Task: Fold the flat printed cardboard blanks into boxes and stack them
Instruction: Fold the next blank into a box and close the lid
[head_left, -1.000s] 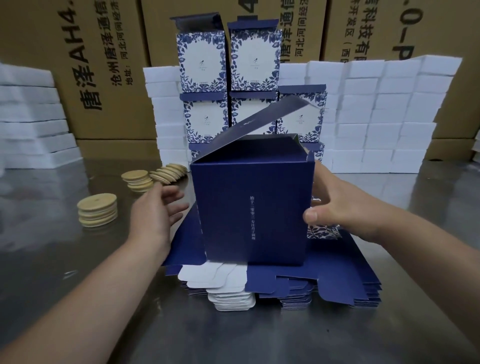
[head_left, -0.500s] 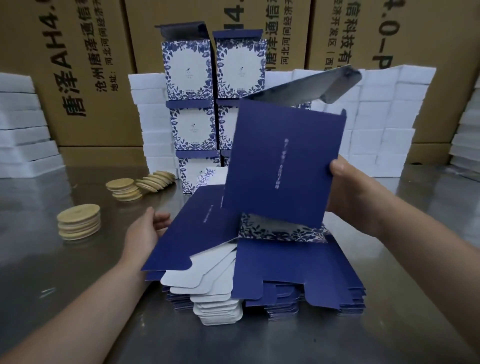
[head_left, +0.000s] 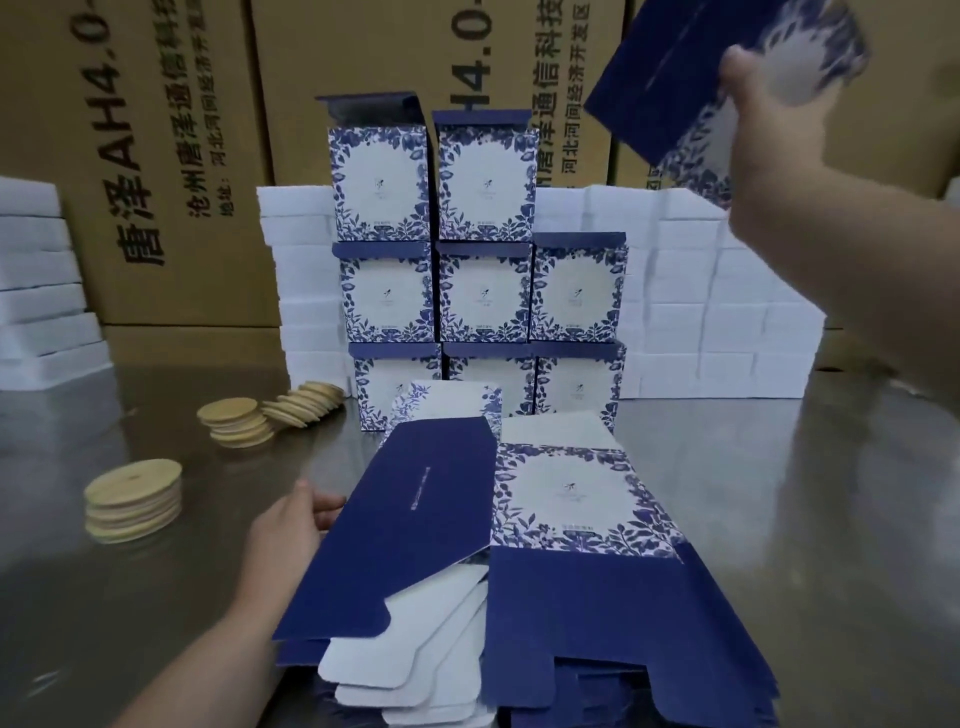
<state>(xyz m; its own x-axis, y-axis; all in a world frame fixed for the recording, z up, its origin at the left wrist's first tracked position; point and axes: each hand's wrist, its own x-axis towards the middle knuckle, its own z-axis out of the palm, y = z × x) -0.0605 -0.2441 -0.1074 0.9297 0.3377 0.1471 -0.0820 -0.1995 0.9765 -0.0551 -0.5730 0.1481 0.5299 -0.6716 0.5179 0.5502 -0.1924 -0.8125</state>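
My right hand (head_left: 769, 119) holds a folded navy-and-floral box (head_left: 670, 78) high at the upper right, above the stack of finished boxes (head_left: 483, 270), which stands three rows high at the back centre. A pile of flat navy blanks (head_left: 571, 597) lies in front of me. My left hand (head_left: 283, 525) grips the left edge of the top blank (head_left: 405, 530) and lifts that side off the pile.
Several stacks of round wooden lids (head_left: 135, 499) sit on the steel table (head_left: 805, 519) to the left. White foam blocks (head_left: 727, 291) are stacked behind the boxes and at far left. Large brown cartons (head_left: 171, 156) form the back wall.
My right hand has carried the folded box up and to the right, away from the pile. My left hand has raised the left edge of the top blank.
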